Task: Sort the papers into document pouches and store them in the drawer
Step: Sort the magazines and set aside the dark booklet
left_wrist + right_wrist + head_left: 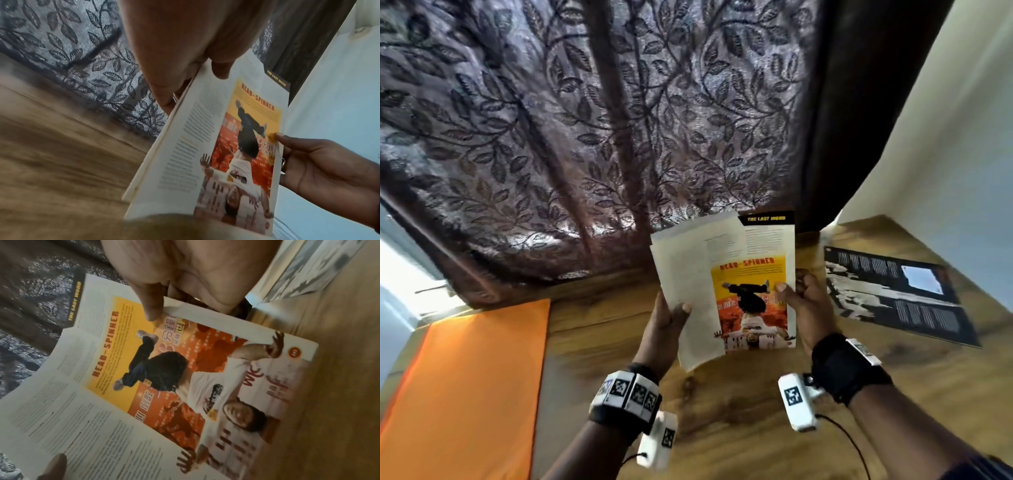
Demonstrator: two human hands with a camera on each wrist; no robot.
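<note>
Both hands hold a small stack of printed pages above the wooden table (722,428). The front colour page (756,294) (246,146) (185,378) shows a yellow and orange picture headed "HEAD-SPINNER". A plain text page (688,291) (195,129) (61,410) overlaps its left side. My left hand (671,315) (195,68) grips the left edge, thumb on the front. My right hand (801,291) (164,308) pinches the right edge, thumb on the picture. An orange document pouch (465,394) lies flat at the left of the table.
A dark page with white text blocks (893,294) lies flat on the table to the right of my hands. A brown leaf-patterned curtain (585,137) hangs behind the table. A pale wall (945,154) closes off the right side.
</note>
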